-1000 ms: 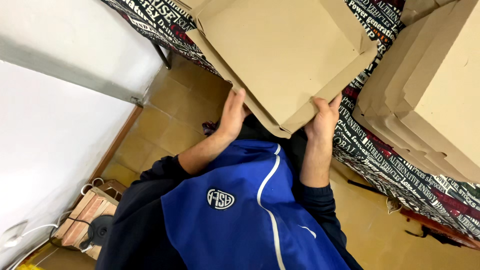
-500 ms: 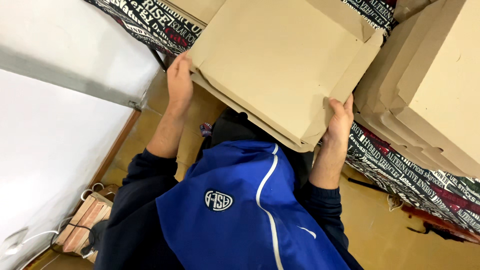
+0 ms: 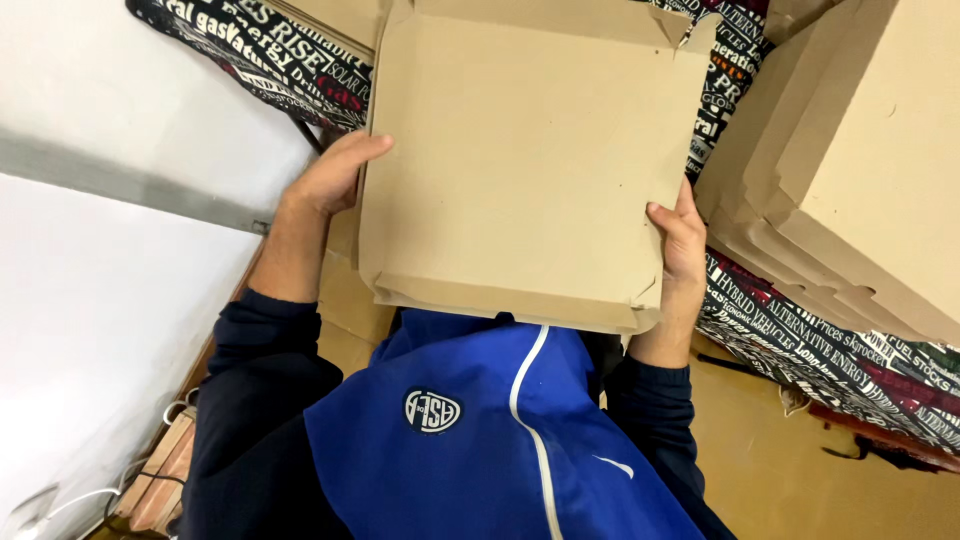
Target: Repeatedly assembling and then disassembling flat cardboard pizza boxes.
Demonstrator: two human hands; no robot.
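Note:
I hold a flat brown cardboard box (image 3: 525, 160) in front of my chest, its folded side walls turned up along the near and side edges. My left hand (image 3: 332, 178) grips its left edge, fingers curled over the wall. My right hand (image 3: 680, 240) grips the right edge near the lower corner. The box hides my lap and part of the table beyond it.
A stack of folded cardboard boxes (image 3: 860, 170) stands at the right on a table covered in a black printed cloth (image 3: 810, 330). A white wall (image 3: 100, 250) runs along the left. A paper bag with handles (image 3: 160, 470) sits on the tiled floor, lower left.
The box has come closer to me and turned square to my chest. My left hand slid along the left edge and my right hand moved up the right edge.

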